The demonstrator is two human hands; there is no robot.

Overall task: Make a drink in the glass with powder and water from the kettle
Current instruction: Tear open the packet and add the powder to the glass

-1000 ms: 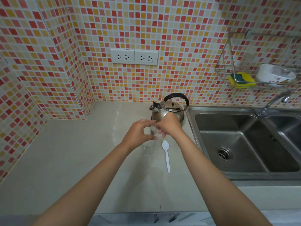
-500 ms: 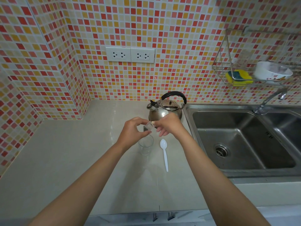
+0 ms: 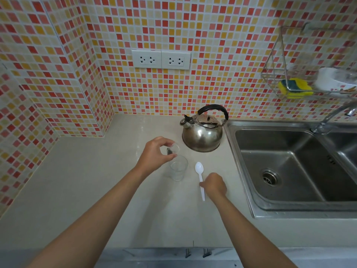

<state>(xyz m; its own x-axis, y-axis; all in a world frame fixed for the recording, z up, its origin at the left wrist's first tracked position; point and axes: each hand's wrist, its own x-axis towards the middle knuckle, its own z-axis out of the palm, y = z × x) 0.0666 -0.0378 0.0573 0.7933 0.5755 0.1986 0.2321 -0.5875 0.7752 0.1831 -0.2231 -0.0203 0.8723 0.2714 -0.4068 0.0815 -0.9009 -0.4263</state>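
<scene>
A clear empty glass (image 3: 178,169) stands on the pale counter (image 3: 96,180). Just above its rim, my left hand (image 3: 154,153) pinches a small clear powder cup (image 3: 173,148), tilted on its side with a little dark powder inside. A white plastic spoon (image 3: 199,169) lies flat to the right of the glass, bowl pointing away from me. My right hand (image 3: 214,185) is down on the spoon's handle with its fingers curled around it. The steel kettle (image 3: 201,136) with a black handle sits behind the glass, its spout pointing left.
A steel sink (image 3: 280,165) with a faucet (image 3: 332,117) fills the right side, right beside the kettle. Above it a wire rack (image 3: 274,78) holds a yellow sponge (image 3: 295,88) and a white bowl (image 3: 334,80). Two wall sockets (image 3: 161,59) sit on the tiled wall.
My right hand left the powder cup and dropped toward me onto the spoon's handle. My left hand now holds the cup alone, tilted over the glass.
</scene>
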